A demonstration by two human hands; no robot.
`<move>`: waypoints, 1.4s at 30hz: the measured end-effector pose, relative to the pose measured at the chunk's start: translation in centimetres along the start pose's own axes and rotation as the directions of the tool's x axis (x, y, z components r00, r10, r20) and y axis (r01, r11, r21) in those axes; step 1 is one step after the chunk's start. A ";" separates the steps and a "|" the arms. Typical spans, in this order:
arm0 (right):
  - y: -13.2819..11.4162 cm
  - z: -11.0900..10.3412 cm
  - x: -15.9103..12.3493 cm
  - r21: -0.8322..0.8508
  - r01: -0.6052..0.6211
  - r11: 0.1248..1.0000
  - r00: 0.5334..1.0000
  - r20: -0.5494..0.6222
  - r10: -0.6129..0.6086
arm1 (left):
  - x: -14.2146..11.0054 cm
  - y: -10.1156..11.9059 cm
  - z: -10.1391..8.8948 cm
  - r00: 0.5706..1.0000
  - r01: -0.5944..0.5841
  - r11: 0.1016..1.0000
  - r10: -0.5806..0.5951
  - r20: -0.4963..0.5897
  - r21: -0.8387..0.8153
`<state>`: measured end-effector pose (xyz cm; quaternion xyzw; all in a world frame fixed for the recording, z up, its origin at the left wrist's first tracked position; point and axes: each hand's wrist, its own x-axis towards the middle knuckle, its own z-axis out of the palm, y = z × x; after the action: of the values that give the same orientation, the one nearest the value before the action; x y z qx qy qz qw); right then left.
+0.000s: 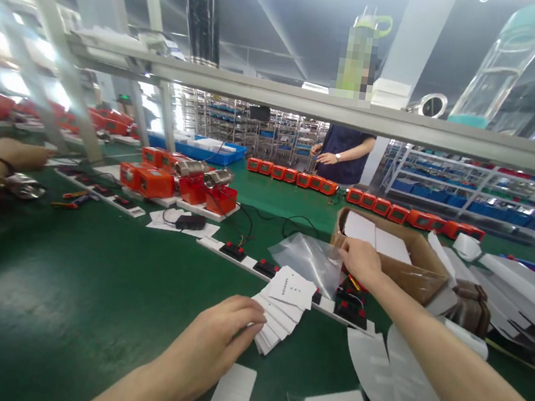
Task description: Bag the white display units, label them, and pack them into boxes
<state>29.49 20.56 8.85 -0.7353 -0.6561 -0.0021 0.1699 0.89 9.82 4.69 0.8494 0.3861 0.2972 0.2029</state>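
Left hand (216, 333) curled at fanned leaflets (288, 295), right hand (361, 260) by clear plastic bag (312, 259); I can't tell if either grips. Sideways nudge could scatter the loose leaflets.

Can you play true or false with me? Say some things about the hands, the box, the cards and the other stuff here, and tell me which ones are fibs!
1. The left hand is at the white cards. True.
2. The box is bright green. False: it is brown.
3. The right hand is nearer the box than the left hand is. True.
4. The clear bag is inside the box. False: it lies outside, beside the box.
5. A black bottle is up on the shelf. True.
6. The table has a red top. False: its top is green.
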 end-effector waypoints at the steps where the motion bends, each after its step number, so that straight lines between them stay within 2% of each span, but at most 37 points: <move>1: -0.3 -0.7 0.2 0.056 0.012 0.998 1.000 -0.018 -0.012 | 0.1 -0.1 -0.1 1.000 0.014 1.000 -0.015 -0.028 -0.014; 4: -1.5 -3.5 0.1 0.273 0.104 0.956 0.993 -0.082 -0.084 | 0.7 -0.1 -0.6 0.993 0.040 0.998 -0.047 -0.113 -0.057; 8: -4.1 -6.7 -2.4 0.580 0.183 0.794 0.983 -0.094 -0.158 | 1.2 1.8 -1.7 0.976 0.090 0.992 -0.106 -0.193 -0.090; 12: -7.0 -6.6 -6.2 0.759 0.121 0.639 0.991 -0.059 -0.117 | 1.7 5.7 -1.9 0.948 0.171 0.985 -0.160 -0.274 0.015; 15: -8.6 -5.2 -8.5 0.799 0.096 0.593 0.994 -0.045 -0.101 | 2.3 8.2 -1.4 0.939 0.220 0.966 -0.172 -0.298 0.136; 19: -9.5 -4.5 -10.6 0.788 0.100 0.608 0.993 -0.037 -0.115 | 2.4 8.9 -1.5 0.929 0.297 0.953 -0.276 -0.247 0.055; 25: -9.4 -5.1 -12.6 0.799 0.114 0.591 0.980 0.007 -0.198 | 1.3 7.0 -3.1 0.909 0.336 0.914 -0.378 -0.174 -0.229; 30: -9.1 -5.7 -13.9 0.747 0.124 0.654 0.975 0.032 -0.222 | 0.8 6.0 -3.4 0.890 0.337 0.859 -0.424 -0.166 -0.386; 34: -10.0 -6.3 -15.0 0.663 0.145 0.734 0.968 0.057 -0.243 | 0.5 6.6 -2.8 0.890 0.313 0.861 -0.414 -0.193 -0.402; 37: -11.0 -6.3 -15.3 0.555 0.194 0.809 0.969 0.021 -0.246 | 0.2 7.4 -2.4 0.906 0.246 0.909 -0.339 -0.254 -0.335; 40: -11.4 -6.0 -15.1 0.527 0.217 0.822 0.969 -0.013 -0.248 | -0.3 7.8 -2.6 0.940 0.156 0.952 -0.225 -0.257 -0.265; 42: -11.2 -5.7 -14.7 0.522 0.236 0.820 0.965 -0.023 -0.262 | -0.7 7.5 -2.9 0.954 0.143 0.960 -0.199 -0.226 -0.241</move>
<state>17.91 5.85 13.70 -0.5696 -0.7264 0.1713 0.3443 2.61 4.97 10.95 0.7407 0.4452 0.4236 0.2715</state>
